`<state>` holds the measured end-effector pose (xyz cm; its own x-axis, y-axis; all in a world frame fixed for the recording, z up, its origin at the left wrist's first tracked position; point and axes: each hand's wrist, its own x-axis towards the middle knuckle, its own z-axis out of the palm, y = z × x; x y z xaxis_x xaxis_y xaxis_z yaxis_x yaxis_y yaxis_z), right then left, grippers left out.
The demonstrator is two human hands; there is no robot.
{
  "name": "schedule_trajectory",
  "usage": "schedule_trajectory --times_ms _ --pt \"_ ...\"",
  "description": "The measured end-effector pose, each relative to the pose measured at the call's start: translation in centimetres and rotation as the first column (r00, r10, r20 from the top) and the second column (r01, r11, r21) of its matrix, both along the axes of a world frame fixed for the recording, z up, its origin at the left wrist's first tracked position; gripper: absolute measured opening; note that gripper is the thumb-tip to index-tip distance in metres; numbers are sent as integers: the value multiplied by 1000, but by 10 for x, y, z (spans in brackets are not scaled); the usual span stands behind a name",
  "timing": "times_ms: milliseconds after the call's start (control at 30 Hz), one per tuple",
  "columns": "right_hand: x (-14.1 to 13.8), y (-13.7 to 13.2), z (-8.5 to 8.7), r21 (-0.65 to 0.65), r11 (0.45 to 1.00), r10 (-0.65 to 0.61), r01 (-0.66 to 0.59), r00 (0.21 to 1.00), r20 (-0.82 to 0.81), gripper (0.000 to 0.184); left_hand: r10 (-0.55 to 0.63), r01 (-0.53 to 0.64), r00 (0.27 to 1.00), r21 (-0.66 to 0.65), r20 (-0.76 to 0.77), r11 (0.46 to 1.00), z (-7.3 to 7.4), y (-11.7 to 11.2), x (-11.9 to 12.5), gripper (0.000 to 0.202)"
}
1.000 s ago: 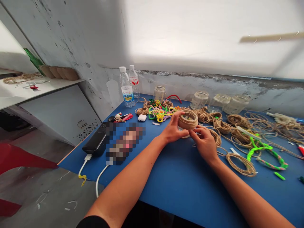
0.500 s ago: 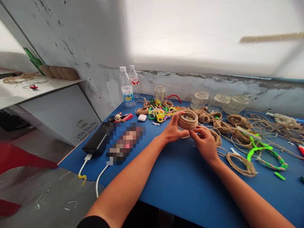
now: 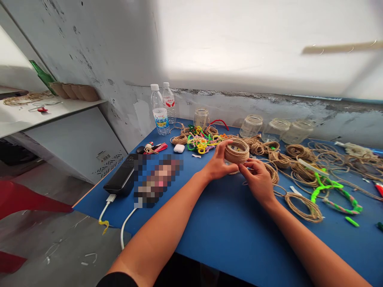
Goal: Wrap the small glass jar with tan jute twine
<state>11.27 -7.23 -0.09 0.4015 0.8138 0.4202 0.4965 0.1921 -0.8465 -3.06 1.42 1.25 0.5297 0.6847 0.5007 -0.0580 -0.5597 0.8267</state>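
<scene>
While I held it clear of the blue worktable [image 3: 206,235], entry one stood as a jute-wrapped ring [image 3: 236,151]: my left hand [image 3: 218,161] curled around its side, my right fingertips [image 3: 249,162] pinching its near edge, both closed firmly on it. Entry two, loose jute coils [image 3: 301,207] lying just beside my right hand [image 3: 257,181], could snag it; a slackened grip could also let the wraps slide loose

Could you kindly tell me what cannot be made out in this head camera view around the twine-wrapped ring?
Head view:
Much of the twine-wrapped ring: hidden by the left hand and right hand.
Whatever lies beside the black device: blurred by a pixelated patch.
The twine coils: cut off by the right edge.
</scene>
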Motion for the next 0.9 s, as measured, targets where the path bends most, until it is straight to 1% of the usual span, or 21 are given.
schedule_trajectory --times_ms 133,433,733,900 --pt "0 0 1 4 1000 -2 2 1000 2 43 3 -3 1000 -6 -1 1000 -1 0 0 79" --pt "0 0 1 8 1000 -2 2 1000 -1 42 8 -9 1000 -27 -25 1000 3 -1 -2 79" --pt "-1 0 1 5 1000 0 0 1000 -12 43 25 -25 999 -1 -34 1000 1 0 0 81" --pt "-1 0 2 4 1000 -2 2 1000 -18 42 24 -24 999 6 -36 1000 1 1 -1 79"
